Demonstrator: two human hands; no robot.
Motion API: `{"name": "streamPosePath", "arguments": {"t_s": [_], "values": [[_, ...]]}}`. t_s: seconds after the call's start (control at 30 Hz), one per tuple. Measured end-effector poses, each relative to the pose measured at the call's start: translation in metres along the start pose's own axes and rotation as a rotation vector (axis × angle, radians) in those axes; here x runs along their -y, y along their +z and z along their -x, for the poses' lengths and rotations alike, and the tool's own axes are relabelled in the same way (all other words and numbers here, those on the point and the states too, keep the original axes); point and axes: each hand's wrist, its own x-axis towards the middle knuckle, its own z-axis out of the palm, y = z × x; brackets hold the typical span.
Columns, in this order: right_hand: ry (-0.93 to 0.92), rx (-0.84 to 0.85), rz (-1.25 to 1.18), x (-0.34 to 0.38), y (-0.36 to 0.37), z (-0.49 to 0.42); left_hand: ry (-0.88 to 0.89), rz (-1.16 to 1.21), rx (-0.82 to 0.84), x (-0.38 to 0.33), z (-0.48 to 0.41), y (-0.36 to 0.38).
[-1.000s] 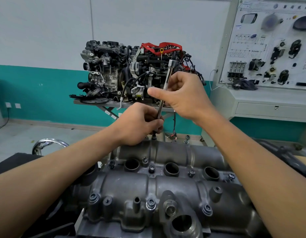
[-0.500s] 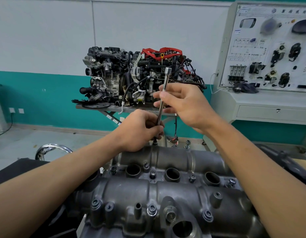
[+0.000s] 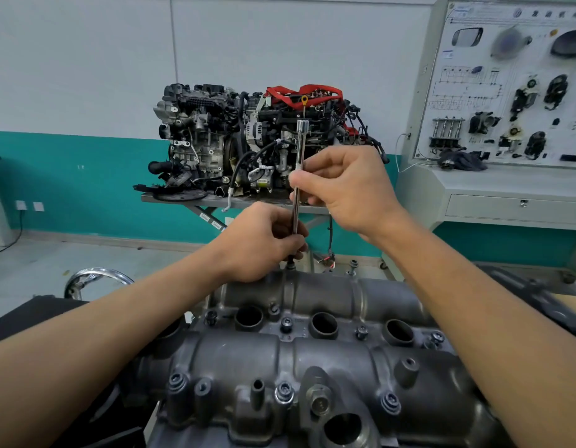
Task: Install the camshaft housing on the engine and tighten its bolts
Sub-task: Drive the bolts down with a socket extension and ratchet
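Head view: looking forward and down along both bare forearms to an engine top.
Workpiece: camshaft housing (image 3: 312,354), grey cast metal, lies flat on the engine in the lower middle of the frame, directly below the hands.
Tool: extension bar (image 3: 300,156), slim and chromed, stands nearly upright over the far edge of the housing, its thick socket end on top and free.
Tip: the bar's lower end meets a dark bolt head (image 3: 290,266) on the far edge. How well it is seated is too small to tell.
Left: left hand (image 3: 260,244) is wrapped round the bar's lower part, fingers curled tight about the shaft just above the housing.
Right: right hand (image 3: 348,185) pinches the shaft higher up between thumb and fingertips, with the remaining fingers curled in.
Fasteners: bolts (image 3: 285,392) sit in their bosses along the near edge and down the middle row. One loose-looking bolt (image 3: 353,265) stands at the far edge, right of the bar.
Openings: three round bores (image 3: 324,325) in a row along the middle of the housing.
Background: display engine (image 3: 247,147) with red parts on a metal stand (image 3: 212,202), white and teal wall (image 3: 86,176) behind it.
Right side: training panel (image 3: 513,82) carrying mounted car parts.
Left side: chrome ring (image 3: 95,276) low, beside the left forearm.
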Motion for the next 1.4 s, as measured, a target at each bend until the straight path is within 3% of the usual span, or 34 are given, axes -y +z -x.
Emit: {"name": "streamPosePath", "arguments": {"t_s": [0.07, 0.13, 0.33, 0.67, 0.8, 0.97, 1.13, 1.4], "values": [[-0.051, -0.114, 0.125, -0.003, 0.004, -0.001, -0.003, -0.013, -0.002, -0.001, 0.001, 0.000], [-0.027, -0.112, 0.119, -0.004, 0.003, -0.001, -0.002, -0.017, -0.004, -0.001, 0.002, -0.001], [0.102, 0.186, -0.104, -0.006, 0.001, 0.001, -0.004, -0.012, -0.007, -0.002, 0.002, -0.001], [-0.064, 0.006, 0.097, -0.004, 0.016, -0.001, 0.009, -0.057, 0.001, -0.004, 0.004, -0.003], [-0.025, 0.037, 0.024, -0.004, 0.005, 0.002, 0.047, -0.139, 0.024, -0.010, 0.003, -0.004], [-0.069, 0.071, 0.125, -0.004, -0.006, 0.003, 0.072, -0.268, 0.095, -0.018, -0.004, -0.011], [-0.043, 0.072, 0.128, -0.006, 0.000, -0.007, 0.052, -0.186, 0.083, -0.015, -0.007, -0.011], [-0.190, 0.070, 0.048, -0.017, -0.001, 0.002, 0.159, -0.275, 0.013, -0.005, -0.002, -0.006]]}}
